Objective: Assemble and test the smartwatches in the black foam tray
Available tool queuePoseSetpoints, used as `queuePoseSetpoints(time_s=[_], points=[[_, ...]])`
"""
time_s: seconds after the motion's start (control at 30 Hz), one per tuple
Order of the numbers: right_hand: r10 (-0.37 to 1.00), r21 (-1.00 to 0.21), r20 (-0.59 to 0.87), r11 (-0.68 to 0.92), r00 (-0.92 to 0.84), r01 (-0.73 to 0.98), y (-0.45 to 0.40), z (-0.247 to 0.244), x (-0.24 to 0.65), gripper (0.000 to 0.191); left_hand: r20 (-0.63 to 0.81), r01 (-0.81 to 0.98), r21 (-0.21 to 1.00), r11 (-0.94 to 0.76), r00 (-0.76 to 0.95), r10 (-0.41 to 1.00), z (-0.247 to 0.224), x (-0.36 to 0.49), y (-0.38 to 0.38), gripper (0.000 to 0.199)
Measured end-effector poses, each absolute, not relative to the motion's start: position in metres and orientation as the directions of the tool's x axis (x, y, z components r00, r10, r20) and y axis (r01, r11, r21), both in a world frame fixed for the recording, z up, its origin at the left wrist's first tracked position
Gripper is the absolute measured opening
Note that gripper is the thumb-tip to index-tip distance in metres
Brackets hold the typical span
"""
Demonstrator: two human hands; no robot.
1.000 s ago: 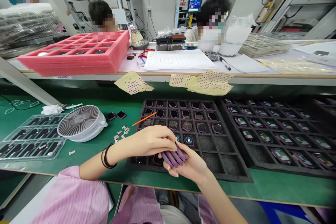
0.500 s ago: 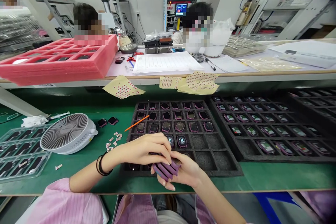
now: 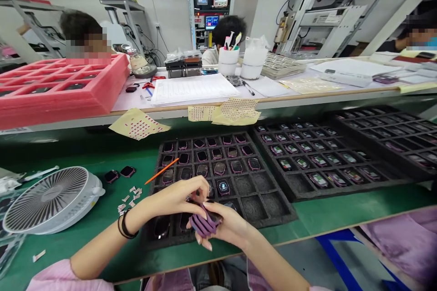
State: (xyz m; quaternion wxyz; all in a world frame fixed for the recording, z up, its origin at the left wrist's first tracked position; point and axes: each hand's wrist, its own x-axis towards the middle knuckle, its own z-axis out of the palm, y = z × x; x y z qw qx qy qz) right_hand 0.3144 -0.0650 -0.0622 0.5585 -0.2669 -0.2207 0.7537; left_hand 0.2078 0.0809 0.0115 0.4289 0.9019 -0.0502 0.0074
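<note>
A stack of several purple watch cases point(image 3: 204, 224) is held over the front of a black foam tray point(image 3: 278, 211). My right hand point(image 3: 230, 225) is wrapped round the stack from the right and below. From the left, my left hand point(image 3: 186, 194) reaches over with bent fingers and pinches at the top of the stack; the exact piece between its fingertips is partly hidden. Behind the hands, a watch with a lit face point(image 3: 223, 186) sits in a tray compartment, and rows of dark-screened watches fill the back compartments. An orange stick point(image 3: 161, 171) lies across the tray's left edge.
A white fan point(image 3: 54, 200) stands at the left, near two watches point(image 3: 119, 173) and small pink-white pieces point(image 3: 131, 198). More filled foam trays point(image 3: 316, 157) lie right. A pink foam tray point(image 3: 102, 86) and papers rest on the shelf; people sit beyond.
The view has turned to the right, so the scene has shifted left. My left hand's fingers have lifted and bent more at the top of the stack; my right hand still holds it.
</note>
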Motion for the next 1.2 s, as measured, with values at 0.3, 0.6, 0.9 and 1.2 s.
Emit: queuePoseSetpoints(time_s=[0.3, 0.6, 0.9, 1.2], points=[[0.81, -0.978, 0.149, 0.038, 0.568, 0.203, -0.053, -0.056, 0.335, 0.076, 0.24, 0.006, 0.59, -0.808, 0.953, 0.182, -0.032, 0.233, 0.056, 0.069], [0.88, -0.955, 0.193, 0.066, 0.435, 0.289, -0.032, -0.037, 0.349, 0.078, 0.498, 0.072, 0.457, -0.886, 0.805, 0.322, -0.045, 0.259, 0.057, 0.06], [0.976, -0.966, -0.159, -0.123, 0.148, -0.227, -0.005, -0.04, 0.393, 0.09, 0.415, 0.151, 0.651, -0.744, 0.749, 0.516, -0.054, 0.257, 0.078, 0.045], [0.954, -0.772, -0.269, -0.295, -0.132, -0.563, 0.01, -0.053, 0.408, 0.035, 0.383, 0.037, 0.79, -0.612, 0.75, 0.539, -0.057, 0.256, 0.086, 0.05]])
